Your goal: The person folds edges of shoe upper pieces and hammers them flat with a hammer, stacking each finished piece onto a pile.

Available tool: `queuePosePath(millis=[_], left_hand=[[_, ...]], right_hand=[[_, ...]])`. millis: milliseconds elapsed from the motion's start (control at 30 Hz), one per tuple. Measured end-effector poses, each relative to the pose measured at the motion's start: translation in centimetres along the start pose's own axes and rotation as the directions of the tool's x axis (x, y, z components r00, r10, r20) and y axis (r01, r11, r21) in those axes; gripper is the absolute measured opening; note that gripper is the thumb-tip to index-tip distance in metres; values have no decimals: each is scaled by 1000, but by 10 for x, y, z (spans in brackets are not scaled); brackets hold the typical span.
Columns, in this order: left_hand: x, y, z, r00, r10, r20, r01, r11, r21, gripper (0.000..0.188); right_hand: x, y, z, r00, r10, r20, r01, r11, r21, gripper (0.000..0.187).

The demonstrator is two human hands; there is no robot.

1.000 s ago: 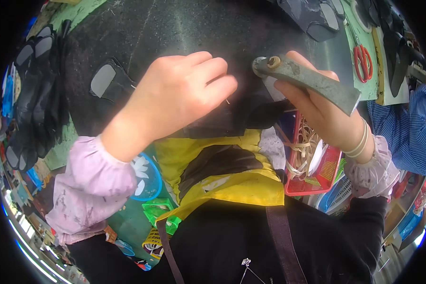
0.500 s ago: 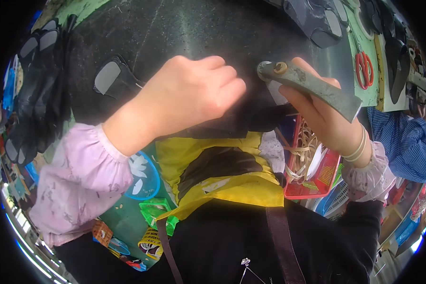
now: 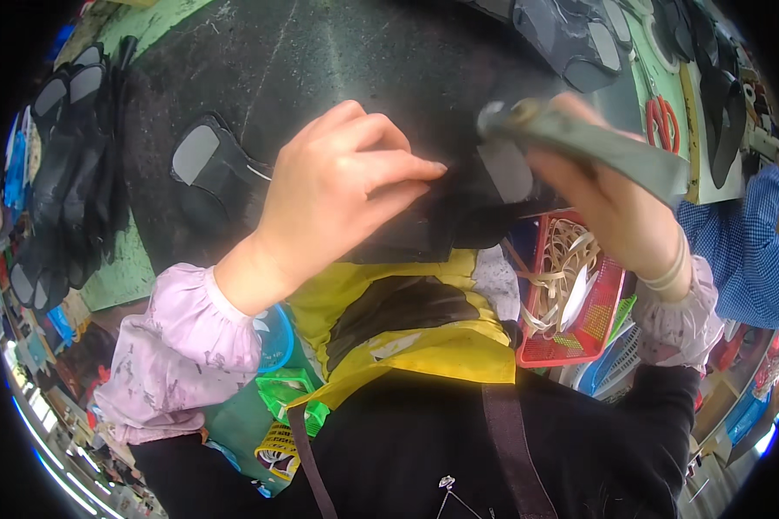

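Note:
My right hand (image 3: pixel 610 203) is closed around a hammer, its grey-green metal head (image 3: pixel 619 154) on top, blurred. A round face shows at one end, a broad flat peen at the other. Below the round face lies a black shoe-upper piece with a grey patch (image 3: pixel 505 171). My left hand (image 3: pixel 342 177) is over the dark work surface (image 3: pixel 320 60), just left of that piece. Its fingers are drawn together at the tips; what they pinch, if anything, is hidden. Another black piece with a grey patch (image 3: pixel 196 154) lies to its left.
Stacked black pieces (image 3: pixel 74 173) line the left edge; more (image 3: pixel 571 39) lie at the far right. Red-handled scissors (image 3: pixel 663 121) rest on the green tabletop. A red basket (image 3: pixel 571 346) of tan bands stands below my right hand. Yellow cloth (image 3: pixel 424 350) covers my lap.
The hammer has shifted slightly right and blurred. My left hand has turned from a fist, its index finger now reaching further out, and its forearm has swung inward.

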State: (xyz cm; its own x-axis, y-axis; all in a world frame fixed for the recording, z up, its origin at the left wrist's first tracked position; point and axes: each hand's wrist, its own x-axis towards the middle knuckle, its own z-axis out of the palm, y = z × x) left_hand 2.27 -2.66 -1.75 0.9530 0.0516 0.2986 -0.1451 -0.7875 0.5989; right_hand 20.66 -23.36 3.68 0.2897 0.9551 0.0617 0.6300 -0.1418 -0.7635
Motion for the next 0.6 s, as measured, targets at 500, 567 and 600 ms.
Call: queuePosePath(millis=[500, 567, 600], left_hand=[[7, 6, -15, 998, -62, -9, 63, 997, 52, 22], [0, 2, -15, 1000, 6, 5, -6, 995, 95, 20], [-4, 4, -14, 998, 56, 25, -60, 984, 166, 19]], right_hand=[[3, -26, 14, 977, 19, 215, 15, 987, -160, 37], [9, -25, 11, 985, -21, 170, 53, 981, -185, 34], [10, -25, 8, 989, 3, 150, 29, 976, -216, 33]])
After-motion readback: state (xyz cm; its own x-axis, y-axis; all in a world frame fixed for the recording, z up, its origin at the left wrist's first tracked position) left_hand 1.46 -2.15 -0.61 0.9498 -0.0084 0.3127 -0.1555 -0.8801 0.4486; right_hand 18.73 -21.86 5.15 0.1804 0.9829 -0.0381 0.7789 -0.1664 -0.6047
